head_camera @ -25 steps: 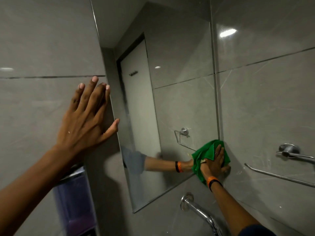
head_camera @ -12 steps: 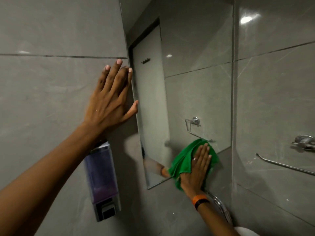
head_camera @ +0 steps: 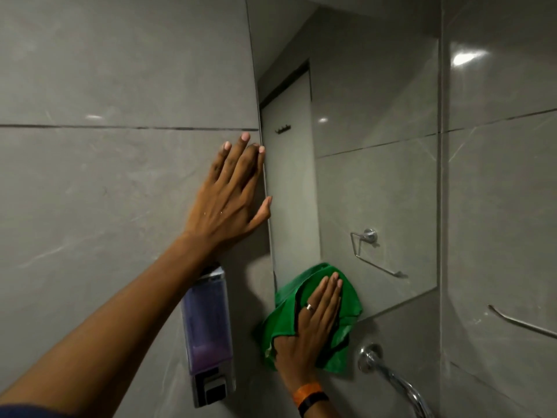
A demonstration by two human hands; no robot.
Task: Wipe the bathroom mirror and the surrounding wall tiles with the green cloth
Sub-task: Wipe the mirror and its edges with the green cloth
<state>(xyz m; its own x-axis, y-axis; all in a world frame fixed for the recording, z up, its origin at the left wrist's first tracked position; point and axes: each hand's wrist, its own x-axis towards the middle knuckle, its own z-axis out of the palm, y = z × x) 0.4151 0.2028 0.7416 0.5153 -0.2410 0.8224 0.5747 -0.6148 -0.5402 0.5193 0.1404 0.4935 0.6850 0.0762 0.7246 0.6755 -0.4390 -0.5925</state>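
Head view, looking forward and down at a grey tiled bathroom corner.

Soap dispenser (head_camera: 208, 333) fixed to the wall tiles (head_camera: 105, 191) just left of the mirror's lower corner: clear upright tank, purple liquid settled in the lower part, upper part see-through and paler, dark push panel at the base. No label, brand or readable writing anywhere on it, nor on anything else in view.

Left hand (head_camera: 230, 200) spread flat against the tiles, palm to the wall, fingers extended and close together, thumb angled out so its tip reaches the left edge of the mirror (head_camera: 376, 182). Nothing held. Forearm crossing in front of the dispenser's top.

Right hand (head_camera: 310, 330) laid flat and open on the green cloth (head_camera: 346, 300), fingers straight and pointing up, pressing rather than gripping, though a fold of cloth bunches at the heel of the palm. Ring (head_camera: 309, 307) on one finger, orange band (head_camera: 307, 391) and black band (head_camera: 313, 401) at the wrist.

Cloth crumpled, straddling the mirror's lower left corner: upper part on the glass, lower part on the tile beneath.

Chrome tap (head_camera: 391, 375) projecting from the wall just right of the cloth, apart from it. Metal rail (head_camera: 521, 322) on the right-hand wall. Reflected in the glass: a pale door, a towel ring, more tile.
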